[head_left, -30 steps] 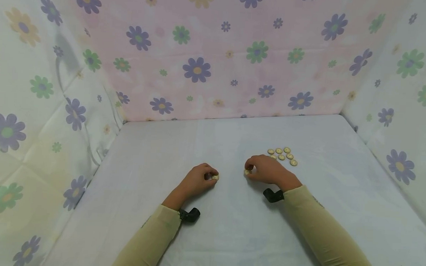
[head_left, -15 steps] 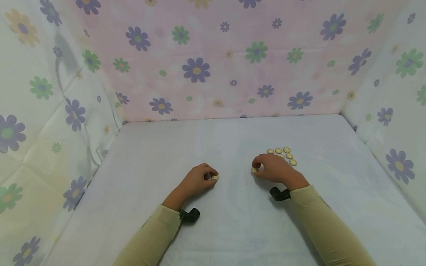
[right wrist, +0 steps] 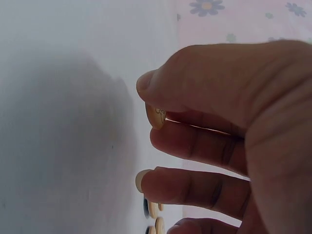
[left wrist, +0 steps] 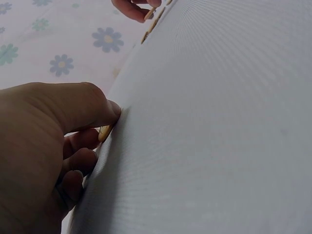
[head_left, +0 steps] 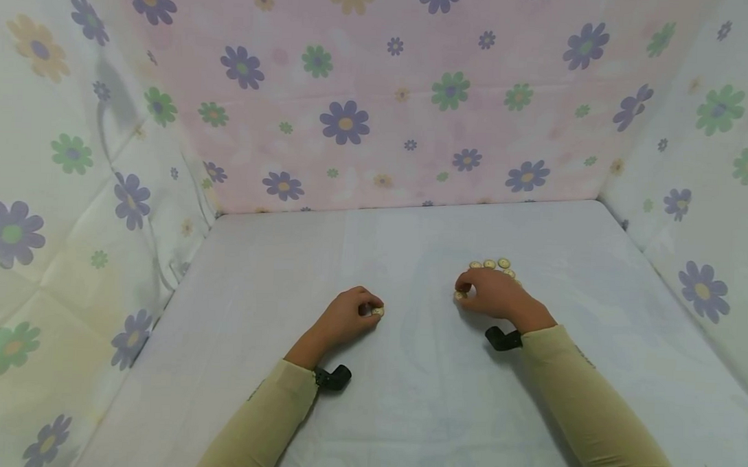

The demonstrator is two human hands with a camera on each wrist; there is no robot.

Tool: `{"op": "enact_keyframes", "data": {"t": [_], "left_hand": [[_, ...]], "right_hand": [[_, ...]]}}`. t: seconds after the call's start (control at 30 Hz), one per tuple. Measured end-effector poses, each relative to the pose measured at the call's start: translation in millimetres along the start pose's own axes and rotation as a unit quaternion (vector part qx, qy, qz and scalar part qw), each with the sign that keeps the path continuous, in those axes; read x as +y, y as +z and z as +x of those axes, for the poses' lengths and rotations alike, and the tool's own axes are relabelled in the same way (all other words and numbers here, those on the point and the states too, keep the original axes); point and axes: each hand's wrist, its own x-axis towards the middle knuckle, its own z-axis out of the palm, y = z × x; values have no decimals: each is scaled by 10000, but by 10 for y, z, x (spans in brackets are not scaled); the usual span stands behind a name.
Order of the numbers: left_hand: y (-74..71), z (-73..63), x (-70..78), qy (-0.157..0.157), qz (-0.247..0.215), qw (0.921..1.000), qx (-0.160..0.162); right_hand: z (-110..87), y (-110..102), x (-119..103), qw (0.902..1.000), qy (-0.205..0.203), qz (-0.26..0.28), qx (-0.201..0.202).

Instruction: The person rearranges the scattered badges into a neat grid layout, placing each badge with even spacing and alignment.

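In the head view my left hand (head_left: 351, 315) lies low over the white tabletop, pinching a small round wooden disc (head_left: 378, 312) between thumb and fingers. The left wrist view shows that disc (left wrist: 104, 133) right at the cloth, partly covered by the thumb. Further right, my right hand (head_left: 492, 294) pinches a second wooden disc (head_left: 460, 296) by its edge. Seen from the right wrist, this disc (right wrist: 155, 116) bears dark line markings and is held tilted, with a shadow on the table beside it.
Several similar discs (head_left: 503, 263) lie in a cluster behind the right hand, which hides some of them. White cloth covers the table (head_left: 286, 258). Flower-patterned curtains (head_left: 379, 89) close off the back and both sides. Each wrist wears a black camera mount (head_left: 334, 377).
My right hand has moved to the right and slightly back, carrying its disc towards the cluster and now covering more of it. The left hand has stayed in place.
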Motion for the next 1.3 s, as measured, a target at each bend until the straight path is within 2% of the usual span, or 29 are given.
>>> {"op": "enact_keyframes", "data": {"t": [0.33, 0.63, 0.8, 1.3], "left_hand": [[1, 8, -9, 66, 84, 9999, -40], [8, 8, 2, -27, 0, 10000, -15], [4, 0, 1, -86, -64, 9999, -21], [-15, -10, 28, -55, -79, 10000, -3]], "right_hand": [[-42, -38, 142, 9995, -70, -228, 227], [-71, -81, 243, 9995, 154, -249, 122], [-77, -95, 288, 9994, 189, -219, 195], [-107, -128, 435, 9985, 521, -75, 154]]}}
